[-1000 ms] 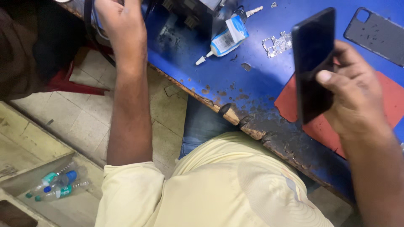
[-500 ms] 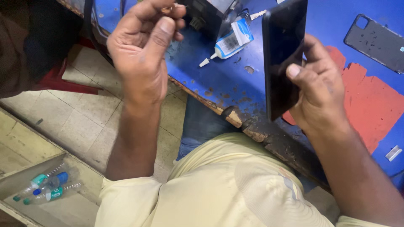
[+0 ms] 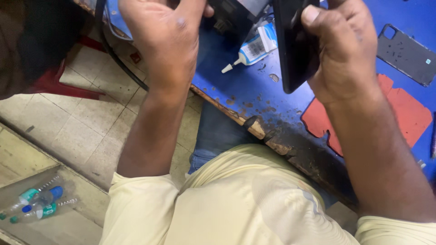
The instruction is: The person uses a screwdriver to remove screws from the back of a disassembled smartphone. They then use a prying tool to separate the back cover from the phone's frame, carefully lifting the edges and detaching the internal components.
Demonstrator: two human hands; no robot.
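Far left on the tiled floor [image 3: 77, 131], low down, a clear tray [image 3: 68, 181] w/ small bottles [image 3: 38, 204] w/ blue and green caps. A red stool leg [image 3: 63, 86] lies on the floor above that, and a black cable [image 3: 116, 59] runs down off the bench's near edge.

My left hand [image 3: 165, 43] is raised over the bench's near-left edge, back of hand toward me, fingers curled up and inward. Fingertips run out of view at the top, so can't tell if it's pinching anything. It sits just beside some dark gear [image 3: 236, 16] at the top.

Bench [image 3: 245, 88] top is blue, w/ brown stains and a chipped, worn wood edge nearest me. A small white glue bottle [image 3: 254, 47] w/ blue label lies on it btwn my two hands, nozzle pointing toward the near-left edge.

My right hand [image 3: 343, 54] grips a black phone [image 3: 295, 45], held upright on edge above the bench, thumb pressed on its near face, fingers wrapped behind. Phone is clear of the surface, just right of the glue bottle.

Under my right forearm, a red mat [image 3: 408, 115] on the bench. Far right, toward the far edge, a dark back cover [image 3: 406, 54] lies flat, camera cutout at its left end, well apart from the phone.
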